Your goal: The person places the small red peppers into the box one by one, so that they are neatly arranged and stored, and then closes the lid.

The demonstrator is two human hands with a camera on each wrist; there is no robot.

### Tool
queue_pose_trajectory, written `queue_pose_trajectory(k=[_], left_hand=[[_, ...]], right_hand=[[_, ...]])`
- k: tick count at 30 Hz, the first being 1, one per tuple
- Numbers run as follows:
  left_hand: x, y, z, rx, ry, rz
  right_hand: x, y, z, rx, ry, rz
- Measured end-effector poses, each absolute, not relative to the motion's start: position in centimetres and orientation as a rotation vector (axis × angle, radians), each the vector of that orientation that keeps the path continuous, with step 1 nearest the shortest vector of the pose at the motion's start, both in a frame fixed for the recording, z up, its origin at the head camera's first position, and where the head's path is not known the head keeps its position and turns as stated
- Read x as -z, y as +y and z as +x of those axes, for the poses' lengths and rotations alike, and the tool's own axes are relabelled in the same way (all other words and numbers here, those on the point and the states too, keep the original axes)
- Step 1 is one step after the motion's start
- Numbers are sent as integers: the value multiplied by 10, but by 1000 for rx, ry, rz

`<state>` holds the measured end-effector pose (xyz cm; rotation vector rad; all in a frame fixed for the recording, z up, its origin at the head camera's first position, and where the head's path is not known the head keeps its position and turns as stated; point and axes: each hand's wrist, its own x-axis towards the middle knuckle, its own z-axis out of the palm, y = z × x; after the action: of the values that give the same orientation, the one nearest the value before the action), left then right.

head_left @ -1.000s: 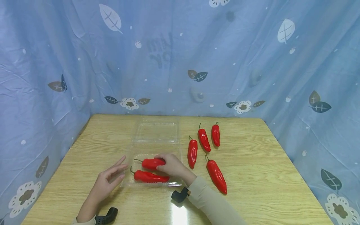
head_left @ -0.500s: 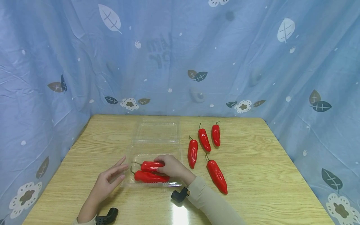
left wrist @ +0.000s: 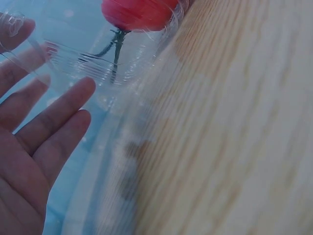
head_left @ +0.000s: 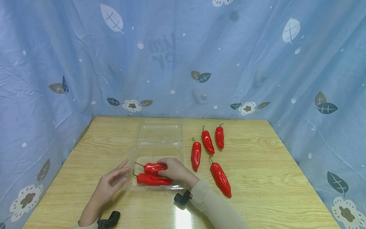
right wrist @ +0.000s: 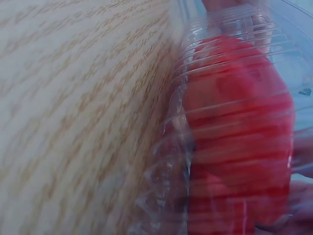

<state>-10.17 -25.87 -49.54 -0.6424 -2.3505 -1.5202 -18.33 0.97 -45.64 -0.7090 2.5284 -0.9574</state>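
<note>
The right hand (head_left: 175,170) pinches a pepper (head_left: 152,168) between thumb and fingers inside the clear box (head_left: 160,150), its stem pointing toward the left hand (head_left: 110,184). Just on the near side of that one, below the right hand's fingers, a second pepper (head_left: 152,180) lies in the box. The left hand holds nothing, its fingers loosely extended beside the box wall; whether they touch it, I cannot tell. Beyond the right hand lies the folded-back lid (head_left: 160,133); to its right, four loose peppers (head_left: 220,180) lie on the table (head_left: 271,178).
</note>
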Motion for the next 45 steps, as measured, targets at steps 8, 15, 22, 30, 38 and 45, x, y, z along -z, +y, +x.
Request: queue_pose_trajectory(k=[8,15,22,30,38,45], left_hand=[[495,-258,-101,1523,-2349,-649],[495,-258,-102,1509,-2354,-650],[496,-258,-103,1490,-2356,-644],[497,-259,-103,1489,-2354,-646],[495,-258,-102,1505,-2340,-656],[494,-255,-101,1499,-2292,-655]], right_hand=[[456,9,-183,931,2547,-703],[455,9,-181,938,2552,-700],[454,10,-179,1008,2539,-684],[453,13,-177,1157,2511,-755],[449,16,-175,1245,2498,-809],[450,20,-174,1421,2446,-885]])
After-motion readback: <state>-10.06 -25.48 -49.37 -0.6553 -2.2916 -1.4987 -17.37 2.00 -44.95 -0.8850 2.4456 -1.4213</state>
